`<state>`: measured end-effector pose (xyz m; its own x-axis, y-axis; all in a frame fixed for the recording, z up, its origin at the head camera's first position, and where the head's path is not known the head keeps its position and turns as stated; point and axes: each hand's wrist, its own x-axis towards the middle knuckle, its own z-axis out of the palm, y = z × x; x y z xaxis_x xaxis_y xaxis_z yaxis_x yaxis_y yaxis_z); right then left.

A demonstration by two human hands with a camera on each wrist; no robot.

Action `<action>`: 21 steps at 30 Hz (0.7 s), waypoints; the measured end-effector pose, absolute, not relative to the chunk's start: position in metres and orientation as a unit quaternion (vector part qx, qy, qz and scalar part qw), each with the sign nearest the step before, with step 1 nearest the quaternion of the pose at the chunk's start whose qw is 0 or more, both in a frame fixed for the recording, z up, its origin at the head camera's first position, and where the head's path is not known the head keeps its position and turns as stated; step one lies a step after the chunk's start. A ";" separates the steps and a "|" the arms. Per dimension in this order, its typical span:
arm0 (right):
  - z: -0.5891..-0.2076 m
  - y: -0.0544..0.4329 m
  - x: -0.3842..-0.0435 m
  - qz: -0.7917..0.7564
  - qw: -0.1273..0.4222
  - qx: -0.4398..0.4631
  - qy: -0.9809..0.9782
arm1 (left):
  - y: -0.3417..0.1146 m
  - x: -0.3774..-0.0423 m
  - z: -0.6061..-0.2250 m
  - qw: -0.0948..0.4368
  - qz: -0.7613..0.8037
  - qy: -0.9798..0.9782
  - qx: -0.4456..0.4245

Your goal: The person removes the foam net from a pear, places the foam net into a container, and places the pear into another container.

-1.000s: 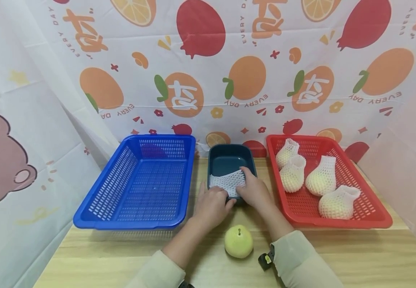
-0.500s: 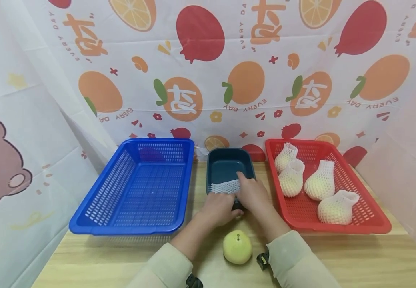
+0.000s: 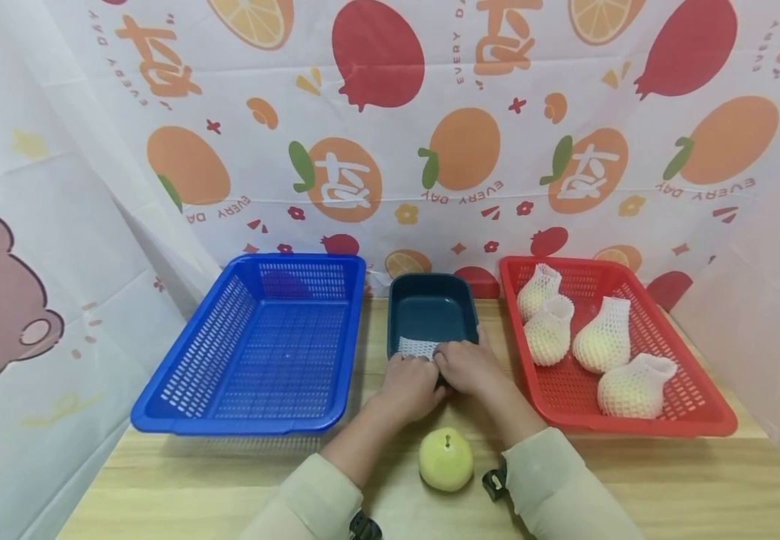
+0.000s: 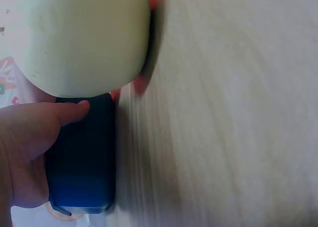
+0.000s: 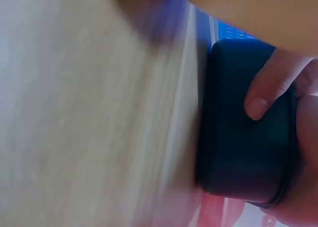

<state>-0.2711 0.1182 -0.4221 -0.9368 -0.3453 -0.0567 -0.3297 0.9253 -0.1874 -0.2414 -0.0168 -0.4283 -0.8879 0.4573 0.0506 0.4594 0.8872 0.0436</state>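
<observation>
Best to steady dark-teal rounded-rectangular plastic tray (image 3: 433,276) w/ left hand (image 3: 412,382), fingers curled over near rim, thumb vs. outer wall. Ease white foam-mesh sleeve (image 3: 417,348) inside tray's near end gently w/ right hand (image 3: 467,365), fingers bent at mesh; can't tell if pinching. Don't yank; prob. tears easily. Mind round yellow-green pear (image 3: 445,459) on wooden table (image 3: 228,480), nearside of tray.

The far end of the dark green container (image 3: 433,319) is accessible from above; the left grip (image 3: 410,384) and right grip (image 3: 469,367) obstruct its near end. Narrow strips of table (image 3: 376,337) separate it from the blue basket (image 3: 282,360) and the red basket (image 3: 633,426). A yellow-green fruit (image 3: 446,460) obstructs passage between the forearms (image 3: 363,442).
</observation>
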 end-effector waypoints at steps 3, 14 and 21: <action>-0.423 0.118 -0.271 -0.077 0.038 -0.182 0.980 | -0.019 -0.239 -0.426 0.013 -0.046 -0.969 -0.241; -0.424 0.120 -0.272 -0.079 0.048 -0.187 0.978 | -0.045 -0.183 -0.392 0.006 -0.274 -0.916 -0.293; -0.424 0.123 -0.267 -0.177 0.025 -0.155 0.972 | -0.057 -0.153 -0.386 -0.125 -0.447 -0.834 -0.297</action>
<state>-0.2668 0.1226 -0.4243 -0.9508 -0.3098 0.0055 -0.2918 0.8894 -0.3518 -0.1532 -0.0575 -0.3856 -0.7924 0.6073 0.0571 0.3838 0.4237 0.8205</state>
